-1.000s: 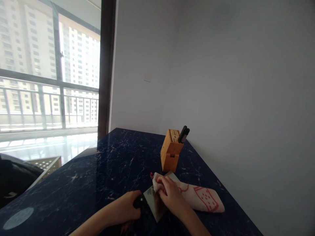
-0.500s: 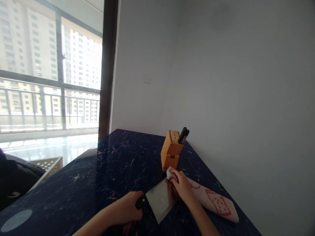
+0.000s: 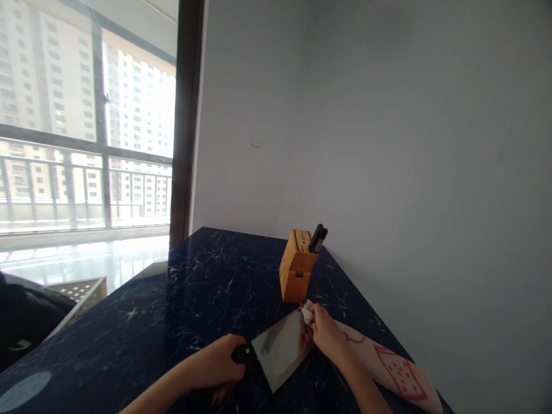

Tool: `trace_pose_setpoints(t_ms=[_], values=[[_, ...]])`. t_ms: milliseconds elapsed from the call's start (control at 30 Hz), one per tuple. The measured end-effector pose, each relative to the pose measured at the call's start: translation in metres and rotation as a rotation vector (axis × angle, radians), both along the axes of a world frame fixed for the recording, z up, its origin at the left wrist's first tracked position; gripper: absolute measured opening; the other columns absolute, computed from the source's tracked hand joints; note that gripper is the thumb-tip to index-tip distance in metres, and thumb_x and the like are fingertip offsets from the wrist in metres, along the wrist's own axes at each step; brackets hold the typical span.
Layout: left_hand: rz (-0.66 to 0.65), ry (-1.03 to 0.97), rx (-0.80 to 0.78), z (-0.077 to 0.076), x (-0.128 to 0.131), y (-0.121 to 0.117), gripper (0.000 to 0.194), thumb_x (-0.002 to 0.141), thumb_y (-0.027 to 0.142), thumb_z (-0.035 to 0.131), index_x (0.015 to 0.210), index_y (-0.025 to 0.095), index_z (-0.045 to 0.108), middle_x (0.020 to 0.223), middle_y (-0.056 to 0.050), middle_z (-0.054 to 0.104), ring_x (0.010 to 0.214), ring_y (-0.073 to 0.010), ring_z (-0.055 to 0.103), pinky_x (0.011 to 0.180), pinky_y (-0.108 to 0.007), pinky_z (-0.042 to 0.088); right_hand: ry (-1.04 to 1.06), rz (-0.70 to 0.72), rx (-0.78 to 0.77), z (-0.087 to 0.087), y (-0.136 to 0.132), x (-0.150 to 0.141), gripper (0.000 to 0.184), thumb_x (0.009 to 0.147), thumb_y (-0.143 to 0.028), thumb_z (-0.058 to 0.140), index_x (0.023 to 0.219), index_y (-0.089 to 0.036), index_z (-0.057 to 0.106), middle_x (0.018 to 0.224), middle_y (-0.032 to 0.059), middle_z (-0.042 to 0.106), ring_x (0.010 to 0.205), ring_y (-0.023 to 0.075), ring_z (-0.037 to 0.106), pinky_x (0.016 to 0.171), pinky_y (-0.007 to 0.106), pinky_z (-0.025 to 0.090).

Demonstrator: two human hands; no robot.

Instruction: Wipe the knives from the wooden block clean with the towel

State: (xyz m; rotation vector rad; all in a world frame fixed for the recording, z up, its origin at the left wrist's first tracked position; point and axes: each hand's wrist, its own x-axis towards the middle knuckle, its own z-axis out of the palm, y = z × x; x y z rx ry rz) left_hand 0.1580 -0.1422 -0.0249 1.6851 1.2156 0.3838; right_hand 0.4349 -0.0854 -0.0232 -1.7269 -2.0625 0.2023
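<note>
My left hand is closed around the black handle of a cleaver, whose broad shiny blade points away to the right above the table. Bunched in the fingers of my right hand is a white cloth with red markings, held at the far corner of the blade. The cloth's longer part stretches to the lower right, partly behind my right forearm. Just beyond the blade stands a wooden knife block, with black-handled tools in its right side.
The dark blue marbled table runs up to the grey wall. A pale round patch shows at its near left. Left of the table are a black item, a perforated tan panel and large windows.
My right hand has shifted slightly right and nearer, along the blade's far edge, with the cloth. The cloth's long part has moved right. My left hand and the cleaver have moved slightly left.
</note>
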Motion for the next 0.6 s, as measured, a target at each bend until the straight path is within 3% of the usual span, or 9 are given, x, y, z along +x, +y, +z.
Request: trace_pose_setpoints(t_ms=[200,367,500,600], values=[[-0.008,-0.023,-0.036,-0.006,-0.003,0.005,0.029,0.057,0.020,0.043,0.084,0.016,0.055,0.047,0.004,0.055,0.036,-0.0118,0.050,0.032,-0.019,0.037,-0.020,0.116,-0.093,0.011,-0.020,-0.001,0.024,0.069,0.000,0.039,0.085,-0.017,0.044,0.088,0.0067,0.056,0.081,0.0167,0.054,0.070,0.025,0.036],[-0.020,-0.006,-0.046,-0.005,-0.004,0.006,0.036,0.057,0.019,0.042,0.091,0.015,0.055,0.044,0.006,0.052,0.033,-0.0108,0.047,0.030,-0.018,0.035,0.010,0.329,-0.157,0.022,-0.048,-0.027,0.024,0.068,-0.002,0.038,0.082,-0.020,0.041,0.084,0.0024,0.056,0.077,0.0149,0.054,0.067,0.024,0.035],[0.008,0.014,-0.038,-0.001,-0.004,0.003,0.046,0.058,0.018,0.042,0.102,0.014,0.052,0.042,0.006,0.052,0.032,-0.0115,0.046,0.030,-0.018,0.034,0.017,0.412,-0.183,0.028,-0.073,-0.050,0.026,0.067,-0.003,0.039,0.085,-0.022,0.041,0.083,0.0005,0.056,0.075,0.0141,0.054,0.064,0.022,0.034],[0.015,0.020,-0.007,0.000,-0.004,0.003,0.041,0.058,0.019,0.042,0.097,0.014,0.055,0.043,0.005,0.053,0.033,-0.0118,0.047,0.030,-0.018,0.034,0.026,0.488,-0.171,0.032,-0.088,-0.063,0.028,0.066,-0.003,0.040,0.086,-0.022,0.043,0.084,0.0004,0.056,0.077,0.0139,0.053,0.065,0.021,0.034]])
